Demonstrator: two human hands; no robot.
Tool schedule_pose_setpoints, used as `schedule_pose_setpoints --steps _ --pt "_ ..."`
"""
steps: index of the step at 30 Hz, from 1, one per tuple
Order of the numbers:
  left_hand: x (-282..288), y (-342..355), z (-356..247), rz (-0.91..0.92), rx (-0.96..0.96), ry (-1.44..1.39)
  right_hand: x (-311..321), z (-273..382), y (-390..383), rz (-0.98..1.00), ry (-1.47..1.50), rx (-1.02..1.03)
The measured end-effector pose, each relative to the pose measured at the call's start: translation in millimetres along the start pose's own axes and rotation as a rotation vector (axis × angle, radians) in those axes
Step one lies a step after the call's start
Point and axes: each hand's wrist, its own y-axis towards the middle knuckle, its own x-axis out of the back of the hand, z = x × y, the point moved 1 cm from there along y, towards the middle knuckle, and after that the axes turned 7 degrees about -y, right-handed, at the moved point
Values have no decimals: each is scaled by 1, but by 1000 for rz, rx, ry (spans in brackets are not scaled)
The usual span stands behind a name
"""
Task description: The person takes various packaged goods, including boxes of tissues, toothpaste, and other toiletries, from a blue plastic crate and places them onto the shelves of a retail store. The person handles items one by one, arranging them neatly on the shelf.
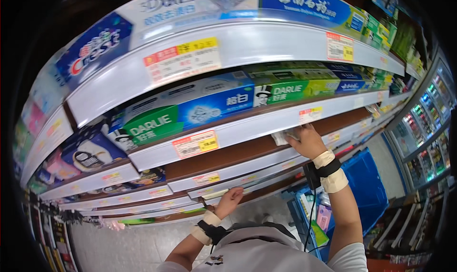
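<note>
My right hand [307, 142] reaches onto a brown shelf board [223, 157] below the row of toothpaste boxes. Its fingers are bent over a crumpled whitish cloth [280, 138], pressed against the board near the upper shelf's price strip. Lower and to the left, my left hand [229, 201] is curled closed beside the edge of a lower shelf. A pale strip [215, 194] lies next to its knuckles; whether the fingers grip anything is hidden. Both wrists wear beige wraps with black straps.
Green and blue toothpaste boxes [157, 123] line the shelf above, with larger boxes [304, 4] higher up. White price rails [266, 122] run along the shelf edges. A blue bin [364, 191] holding packages stands right of my body. Glass-fronted cabinets [423, 124] are at far right.
</note>
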Motion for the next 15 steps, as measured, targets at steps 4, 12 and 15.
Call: schedule_pose_setpoints --steps 4,12,15 --pt "4 0 15 157 99 2 40 -9 -37 -208 110 -89" --pt "19 -13 52 263 309 58 22 -94 -198 67 45 -656" --pt "6 -7 50 323 273 87 -6 -127 -282 507 57 -806"
